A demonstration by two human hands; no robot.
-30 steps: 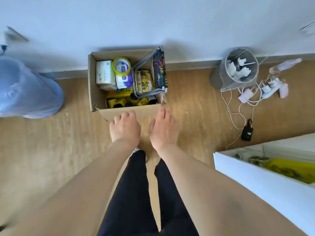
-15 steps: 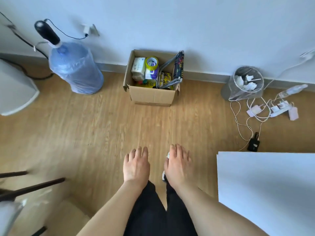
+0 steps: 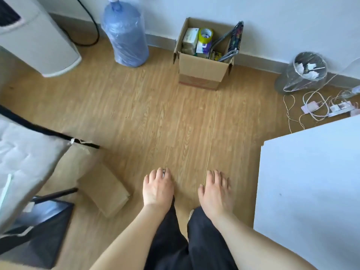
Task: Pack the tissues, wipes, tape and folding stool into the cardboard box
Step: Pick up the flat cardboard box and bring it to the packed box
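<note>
An open cardboard box (image 3: 200,72) stands on the wood floor against the far wall. Inside it I see a white tissue pack (image 3: 190,37), a yellow tape roll (image 3: 205,35) on top of a white-and-purple wipes pack (image 3: 203,46), yellow packets low down, and the folding stool (image 3: 232,42) upright along the right side. My left hand (image 3: 157,188) and my right hand (image 3: 215,190) hang palm down over the floor, well short of the box. Both hold nothing and their fingers are spread.
A blue water jug (image 3: 125,34) stands left of the box and a white appliance (image 3: 37,41) further left. Right of the box are a mesh bin (image 3: 303,73) and tangled chargers (image 3: 323,108). A white tabletop (image 3: 311,188), a flat cardboard piece (image 3: 104,190) and a mattress (image 3: 21,160) flank me.
The view has backed away from the box, which now sits much farther off. My hands left the box's front edge and hang free over the floor.
</note>
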